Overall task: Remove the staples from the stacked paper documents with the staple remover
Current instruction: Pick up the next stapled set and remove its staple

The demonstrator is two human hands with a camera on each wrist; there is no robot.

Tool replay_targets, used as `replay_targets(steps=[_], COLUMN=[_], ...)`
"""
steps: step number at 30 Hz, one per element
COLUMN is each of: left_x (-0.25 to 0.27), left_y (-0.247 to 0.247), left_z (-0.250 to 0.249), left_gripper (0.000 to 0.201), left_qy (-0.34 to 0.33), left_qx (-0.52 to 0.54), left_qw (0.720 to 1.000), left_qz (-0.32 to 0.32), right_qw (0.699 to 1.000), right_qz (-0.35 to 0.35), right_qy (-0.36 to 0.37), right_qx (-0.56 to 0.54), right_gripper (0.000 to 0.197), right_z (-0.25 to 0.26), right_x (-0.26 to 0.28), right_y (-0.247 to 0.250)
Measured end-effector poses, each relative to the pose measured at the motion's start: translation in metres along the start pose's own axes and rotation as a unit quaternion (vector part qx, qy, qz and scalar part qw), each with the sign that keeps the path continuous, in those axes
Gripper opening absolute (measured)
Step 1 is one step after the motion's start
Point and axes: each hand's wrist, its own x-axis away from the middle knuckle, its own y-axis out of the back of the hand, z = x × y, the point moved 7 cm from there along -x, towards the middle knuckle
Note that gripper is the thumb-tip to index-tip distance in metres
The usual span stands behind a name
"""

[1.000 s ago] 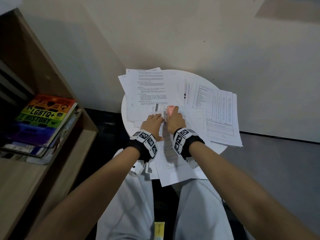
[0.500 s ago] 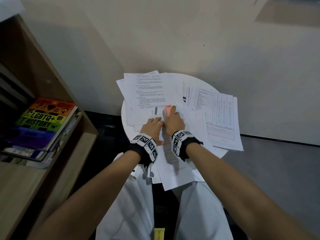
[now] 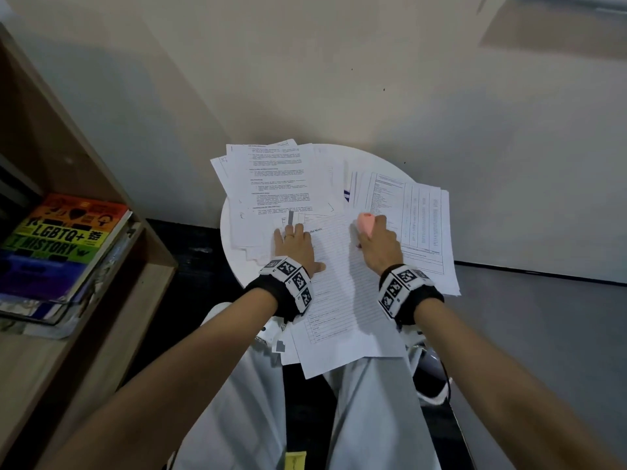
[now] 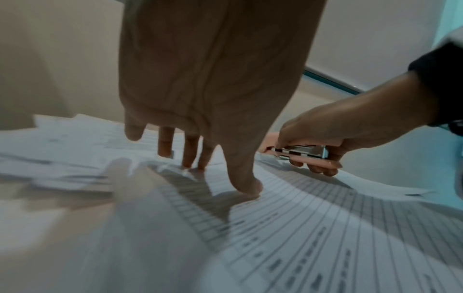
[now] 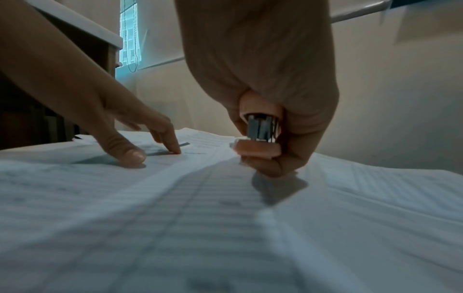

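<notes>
At the far left a wooden shelf [image 3: 101,300] holds a rainbow-covered book [image 3: 57,245] lying on a few others. To its right stands a small round white table [image 3: 230,239] strewn with paper documents; one pile of printed pages [image 3: 271,184] lies toward its back left. The left hand [image 3: 297,247] lies spread and flat, palm down, with straight fingers [image 4: 190,152] and thumb pressing on the upper left part of a lined sheet [image 3: 339,293], the topmost document, which reaches over the table's near edge above the person's lap. Just right of it, apart from it, the right hand [image 3: 380,247] is curled around a pink staple remover [image 3: 365,223], thumb above and fingers beneath, its metal jaws showing in both wrist views. The tool sits low over the sheet's upper right edge, beside a stack of table-printed pages [image 3: 417,225].
</notes>
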Motion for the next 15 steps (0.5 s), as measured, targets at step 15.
replay_targets(steps=[15], left_x=[-0.018], left_y=[-0.005], left_z=[-0.059], left_gripper=[0.088], left_qy=[-0.112], left_qx=[0.044], left_qw=[0.989], left_qz=[0.084], right_qw=[1.000], right_qz=[0.005], right_qy=[-0.017], right_qx=[0.023], right_gripper=[0.048], right_z=[-0.015], right_x=[-0.010], right_y=[-0.010])
